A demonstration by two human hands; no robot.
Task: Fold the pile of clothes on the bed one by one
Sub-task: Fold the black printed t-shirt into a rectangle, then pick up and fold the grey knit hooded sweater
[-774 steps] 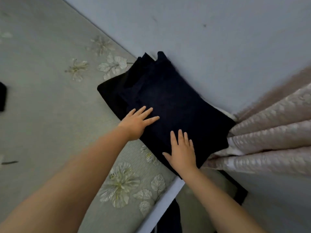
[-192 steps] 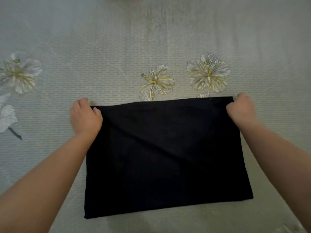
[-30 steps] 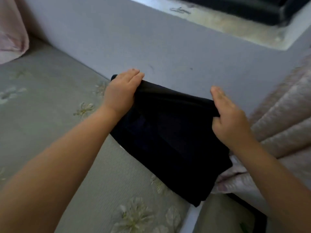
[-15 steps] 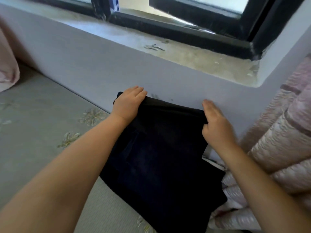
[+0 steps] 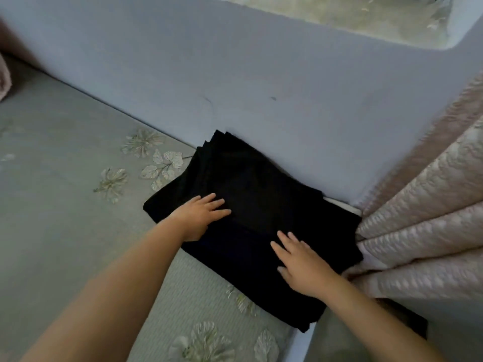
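A stack of folded black clothes (image 5: 256, 205) lies on the bed (image 5: 65, 192) in the corner against the wall. My left hand (image 5: 200, 218) rests flat on the stack's left part, fingers straight and spread. My right hand (image 5: 300, 262) lies flat on the stack's near right part, fingers straight. Neither hand grips the cloth. Several layered edges show at the stack's far corner.
A grey-blue wall (image 5: 235, 87) stands right behind the stack, with a window sill (image 5: 339, 17) above. A pink patterned curtain (image 5: 431, 205) hangs at the right, touching the stack. The grey floral bedsheet spreads to the left. The bed's edge (image 5: 300, 343) runs at the lower right.
The folded black garment that both hands gripped and carried toward the wall now lies on the stack. Both hands have let go and lie flat on it.
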